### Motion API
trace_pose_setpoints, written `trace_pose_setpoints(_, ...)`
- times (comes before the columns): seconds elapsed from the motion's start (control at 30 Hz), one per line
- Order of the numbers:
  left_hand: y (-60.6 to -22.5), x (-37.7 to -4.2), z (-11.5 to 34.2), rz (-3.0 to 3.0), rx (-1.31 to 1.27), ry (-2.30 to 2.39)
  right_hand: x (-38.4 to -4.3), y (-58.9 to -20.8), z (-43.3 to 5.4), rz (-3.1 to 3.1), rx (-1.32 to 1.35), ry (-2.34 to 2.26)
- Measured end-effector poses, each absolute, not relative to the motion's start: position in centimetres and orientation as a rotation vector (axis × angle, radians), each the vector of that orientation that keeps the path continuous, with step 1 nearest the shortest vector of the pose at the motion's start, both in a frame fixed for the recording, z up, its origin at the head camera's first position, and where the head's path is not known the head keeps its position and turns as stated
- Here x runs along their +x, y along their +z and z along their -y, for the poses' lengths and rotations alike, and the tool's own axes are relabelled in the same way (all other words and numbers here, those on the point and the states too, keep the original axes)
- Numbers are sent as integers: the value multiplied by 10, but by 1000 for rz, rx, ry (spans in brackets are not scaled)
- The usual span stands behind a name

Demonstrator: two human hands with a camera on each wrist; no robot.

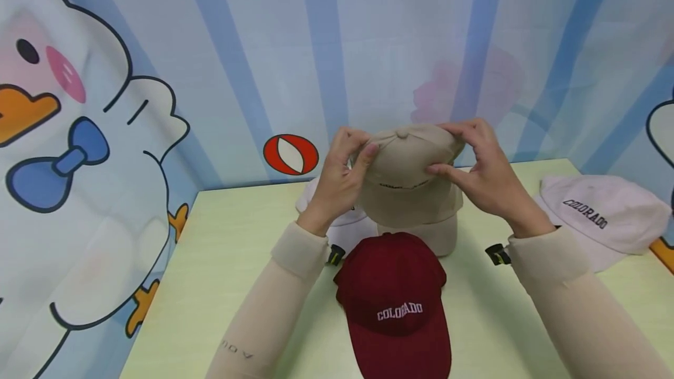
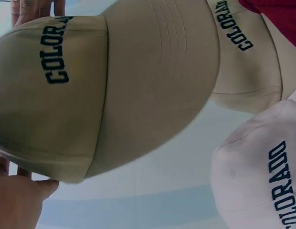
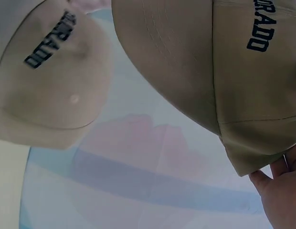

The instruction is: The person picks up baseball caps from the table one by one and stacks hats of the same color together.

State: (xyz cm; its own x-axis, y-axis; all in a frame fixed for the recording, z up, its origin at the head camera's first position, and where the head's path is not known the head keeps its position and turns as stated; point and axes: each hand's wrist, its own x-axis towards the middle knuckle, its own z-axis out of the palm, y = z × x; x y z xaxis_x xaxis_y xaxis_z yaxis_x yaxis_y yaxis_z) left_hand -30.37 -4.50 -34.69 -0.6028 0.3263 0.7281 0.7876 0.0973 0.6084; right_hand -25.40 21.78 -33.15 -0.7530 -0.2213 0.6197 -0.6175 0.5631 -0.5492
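Observation:
A beige baseball cap [image 1: 408, 159] is raised above the table, its brim pointing down toward me. My left hand [image 1: 337, 180] pinches one side of its crown and my right hand [image 1: 484, 174] the other, thumbs on the near face. Dark COLORADO lettering shows on the held cap [image 2: 57, 105] in the left wrist view. Below it is a second beige cap [image 1: 439, 241], mostly hidden in the head view; its lettered front [image 3: 52, 90] shows in the right wrist view. Closest to me lies a dark red cap [image 1: 392, 285] with white COLORADO lettering.
Partly behind my left hand sits a white cap [image 1: 350, 233]. Another pale cap [image 1: 611, 209] lies at the table's right side. The pale yellow table [image 1: 237, 274] ends at a printed cloth backdrop [image 1: 253, 75] with a cartoon duck.

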Motion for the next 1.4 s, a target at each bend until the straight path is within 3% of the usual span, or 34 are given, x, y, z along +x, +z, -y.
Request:
trace_pose_setpoints(0.93,-397,-328,11,2464,-965,-1452,-274,-399,-258,2443,530,1098)
trace_pose_setpoints(1.4,-394,-331,6,2706,-905,-1389,-283,-400,-262,2516,438,1126)
